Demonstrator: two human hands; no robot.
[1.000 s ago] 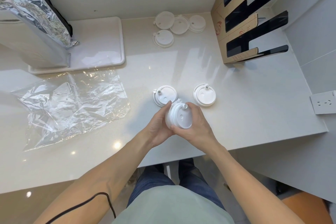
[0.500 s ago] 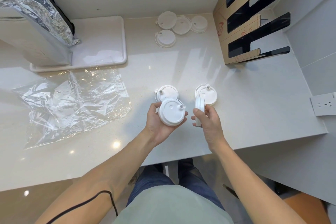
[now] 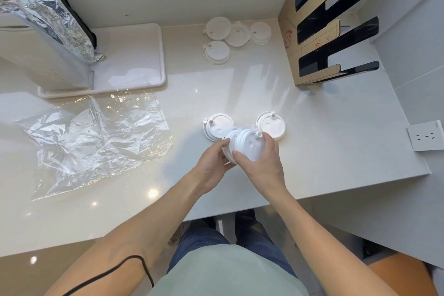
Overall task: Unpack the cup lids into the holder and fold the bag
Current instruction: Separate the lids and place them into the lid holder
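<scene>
Gathering step: left hand [image 3: 211, 163] and right hand [image 3: 262, 161] both curl fingers around a lid stack [image 3: 245, 146] above the tabletop [image 3: 312, 151]. Next, probably collect loose lids, then carry to holder [image 3: 329, 31]; bag [image 3: 96, 142] unfolded.

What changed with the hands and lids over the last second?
Half a second ago the hands had parted, the left hand holding a stack of lids and the right hand holding separate lids on edge. Now they have come back together and both grip one stack above the counter. The two lid piles behind the hands, the far lids, the plastic bag and the holder stayed put.
</scene>
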